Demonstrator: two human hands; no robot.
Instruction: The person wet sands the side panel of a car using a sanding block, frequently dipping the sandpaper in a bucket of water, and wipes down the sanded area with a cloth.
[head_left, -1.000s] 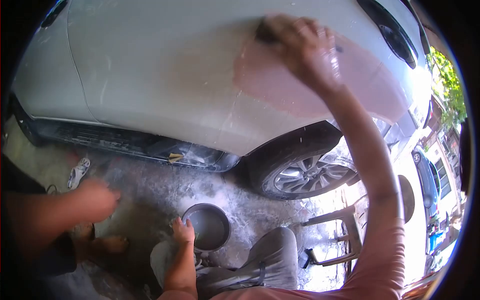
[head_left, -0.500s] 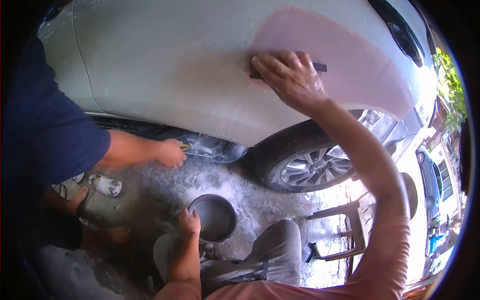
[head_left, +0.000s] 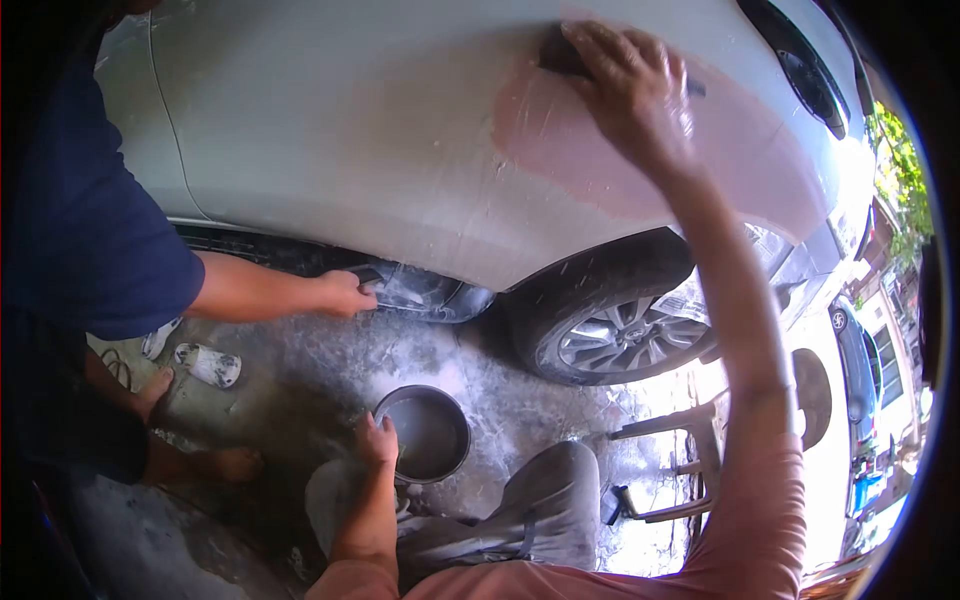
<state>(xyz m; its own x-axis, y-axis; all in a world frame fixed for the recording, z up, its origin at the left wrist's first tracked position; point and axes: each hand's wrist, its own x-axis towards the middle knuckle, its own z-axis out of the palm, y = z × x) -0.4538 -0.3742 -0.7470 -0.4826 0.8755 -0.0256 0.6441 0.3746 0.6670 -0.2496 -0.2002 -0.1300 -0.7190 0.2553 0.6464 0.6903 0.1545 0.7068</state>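
My right hand presses a dark sanding block flat against the car panel. The block's ends show on both sides of my fingers; its middle is hidden under the hand. It lies at the upper edge of a pinkish filler patch, whose surface looks wet. Low down, my left hand is closed on the left rim of a dark round bucket holding greyish water. Part of that grip is hidden from above.
At left a co-worker in a dark blue shirt reaches a hand to the car's lower sill. The wheel is below the patch. A plastic chair stands at right, and a white-and-dark container lies on the wet floor.
My right hand has slid the sanding block up and slightly right across the panel, baring more of the patch below. My left hand remains at the bucket. The co-worker's hand has shifted slightly.
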